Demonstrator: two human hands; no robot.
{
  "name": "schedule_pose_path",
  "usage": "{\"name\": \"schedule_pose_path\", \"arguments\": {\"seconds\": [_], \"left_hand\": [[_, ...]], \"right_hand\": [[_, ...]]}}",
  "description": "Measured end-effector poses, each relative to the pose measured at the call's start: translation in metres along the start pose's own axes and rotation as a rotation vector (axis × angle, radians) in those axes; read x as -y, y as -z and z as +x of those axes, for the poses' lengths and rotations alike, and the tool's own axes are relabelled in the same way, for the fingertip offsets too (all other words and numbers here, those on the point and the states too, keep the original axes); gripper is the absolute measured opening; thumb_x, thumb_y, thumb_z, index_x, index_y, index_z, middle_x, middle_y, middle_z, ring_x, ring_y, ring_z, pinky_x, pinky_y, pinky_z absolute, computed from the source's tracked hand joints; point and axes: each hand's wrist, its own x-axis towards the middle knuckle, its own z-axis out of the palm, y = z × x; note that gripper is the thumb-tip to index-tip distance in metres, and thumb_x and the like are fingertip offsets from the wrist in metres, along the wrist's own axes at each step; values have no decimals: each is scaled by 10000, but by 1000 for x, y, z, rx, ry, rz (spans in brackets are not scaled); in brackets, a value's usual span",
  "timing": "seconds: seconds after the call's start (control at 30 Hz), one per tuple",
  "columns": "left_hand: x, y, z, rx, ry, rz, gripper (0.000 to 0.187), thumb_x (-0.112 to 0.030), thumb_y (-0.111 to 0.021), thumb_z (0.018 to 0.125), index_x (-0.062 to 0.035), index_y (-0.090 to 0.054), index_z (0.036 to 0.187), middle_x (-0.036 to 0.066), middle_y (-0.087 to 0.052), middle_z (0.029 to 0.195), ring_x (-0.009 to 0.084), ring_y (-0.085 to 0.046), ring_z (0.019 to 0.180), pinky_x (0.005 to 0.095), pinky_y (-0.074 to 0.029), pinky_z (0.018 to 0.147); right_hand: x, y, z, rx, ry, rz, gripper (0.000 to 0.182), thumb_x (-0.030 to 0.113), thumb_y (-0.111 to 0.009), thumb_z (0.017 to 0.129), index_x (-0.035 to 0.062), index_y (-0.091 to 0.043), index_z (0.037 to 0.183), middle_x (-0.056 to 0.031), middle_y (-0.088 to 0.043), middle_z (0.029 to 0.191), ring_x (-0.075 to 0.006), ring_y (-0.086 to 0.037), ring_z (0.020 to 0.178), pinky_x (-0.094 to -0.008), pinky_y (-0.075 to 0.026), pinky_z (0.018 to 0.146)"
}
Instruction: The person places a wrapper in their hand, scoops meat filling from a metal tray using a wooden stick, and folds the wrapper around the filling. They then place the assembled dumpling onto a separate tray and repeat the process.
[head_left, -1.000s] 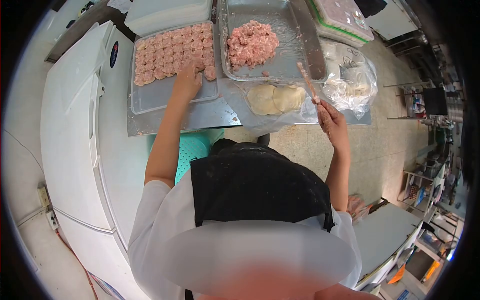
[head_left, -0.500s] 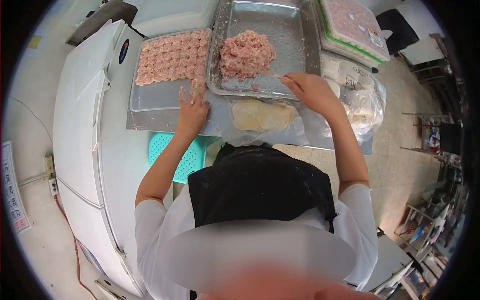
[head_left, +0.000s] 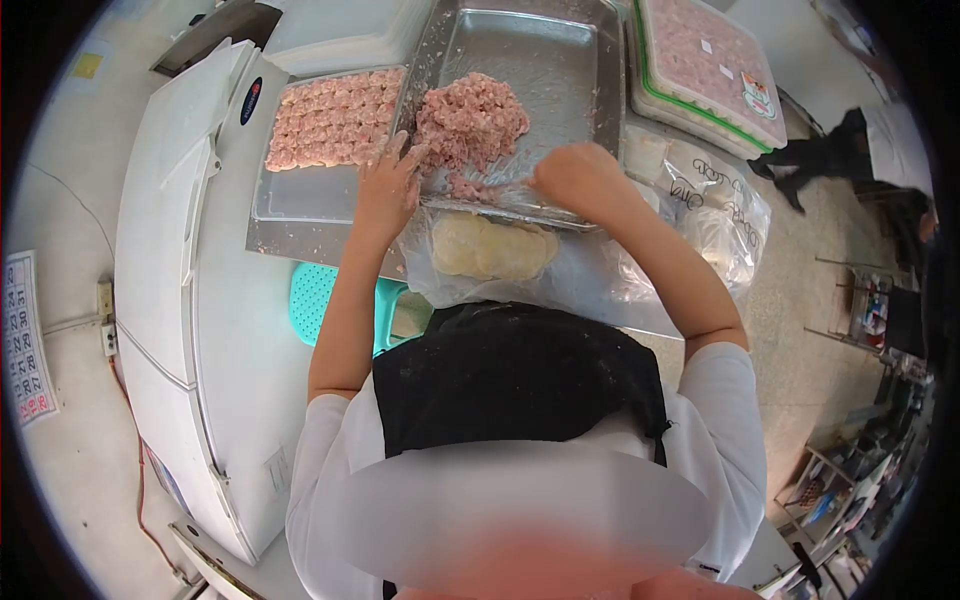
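My left hand (head_left: 388, 190) has its fingers apart and smeared with meat, at the near left corner of the metal tray (head_left: 590, 70). In that tray sits a mound of minced meat (head_left: 472, 118), with a smaller smear of meat (head_left: 468, 189) near the front rim. Closed in a fist, my right hand (head_left: 582, 182) grips a thin stick-like utensil (head_left: 515, 186), whose tip reaches that smear. Pale round dough wrappers (head_left: 490, 248) lie overlapping on plastic sheeting below the tray. Left of it, a clear tray (head_left: 310, 205) carries rows of meat-topped pieces (head_left: 335, 118).
A green-rimmed container of meat (head_left: 705, 65) stands at the back right, near plastic bags (head_left: 720, 215). Clear lidded boxes (head_left: 345, 35) are at the back left. A white freezer (head_left: 165, 230) flanks the left side, with a turquoise stool (head_left: 318, 300) below. A person (head_left: 850, 150) is at far right.
My left hand has moved from beside the clear tray to the metal tray's corner. My right hand has shifted left with the utensil. The view has moved slightly, and the other person shows more.
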Motion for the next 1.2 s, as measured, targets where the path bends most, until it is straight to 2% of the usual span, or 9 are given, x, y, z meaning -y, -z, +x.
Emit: {"name": "schedule_pose_path", "arguments": {"seconds": [0.1, 0.2, 0.4, 0.57, 0.77, 0.97, 1.1, 1.17, 1.2], "left_hand": [[-11, 4, -2, -80, 20, -118, 255, -117, -642, 815, -109, -621, 1069, 164, -560, 1234, 351, -489, 1189, 491, -363, 1001], [-22, 24, -30, -208, 12, -68, 236, -96, -630, 812, -92, -617, 1047, 153, -595, 1144, 343, -528, 1119, 448, -408, 942], [-15, 19, -101, -5, 309, -264, 201, -92, -653, 797, -74, -609, 993, 120, -623, 1004, 336, -563, 986, 438, -418, 897], [-31, -3, -77, 131, -36, -528, 257, -75, -667, 768, -61, -609, 1018, 123, -624, 984, 334, -571, 948, 421, -438, 860], [2, -56, -87, 144, -18, -629, 317, -81, -652, 800, -42, -611, 1112, 171, -618, 1017, 363, -561, 975, 424, -441, 868], [28, -35, -90, 73, -131, -619, 240, -115, -602, 866, 4, -605, 1075, 202, -619, 1044, 396, -562, 978, 442, -447, 870], [41, -29, -80, 58, -168, -697, 240, -147, -578, 904, 15, -600, 1079, 174, -632, 1032, 336, -600, 947, 394, -465, 846], [23, 16, -54, 322, 220, -964, 256, -169, -567, 925, 17, -595, 1099, 154, -634, 1032, 248, -611, 918, 337, -473, 826], [25, 13, -50, 325, 212, -968, 256, -169, -567, 925, 17, -595, 1099, 154, -634, 1032, 248, -611, 918, 337, -473, 826]], "right_hand": [[-8, -40, 26, -208, -31, 13, 138, 117, -569, 762, 39, -676, 720, -157, -655, 704, -315, -668, 686, -426, -527, 599], [18, -53, 12, 4, 53, 74, 141, 113, -562, 766, 39, -675, 723, -159, -657, 713, -318, -668, 684, -428, -528, 595], [-24, -25, 31, -177, -38, 26, 145, 107, -556, 764, 38, -672, 711, -172, -653, 708, -336, -664, 681, -440, -527, 602], [24, -41, 16, 8, 40, 59, 143, 129, -574, 762, 41, -671, 706, -163, -656, 707, -320, -666, 675, -439, -527, 591], [28, -13, 5, 112, -185, -185, 143, 102, -554, 762, 50, -677, 708, -164, -656, 708, -303, -672, 676, -438, -530, 588], [81, -52, 48, 36, -190, 82, 176, 130, -546, 802, 30, -682, 752, -180, -660, 740, -307, -673, 707, -427, -530, 612], [40, -63, 50, 148, -181, 566, 288, 247, -538, 901, 13, -688, 828, -119, -590, 624, -201, -609, 583, -353, -475, 553], [37, -49, 42, 210, -256, 836, 335, 302, -539, 926, 13, -689, 848, -81, -551, 584, -149, -558, 530, -320, -442, 519], [43, -28, 34, 205, -349, 996, 336, 314, -535, 939, 25, -692, 874, -30, -497, 564, -99, -462, 484, -278, -366, 465]]}}
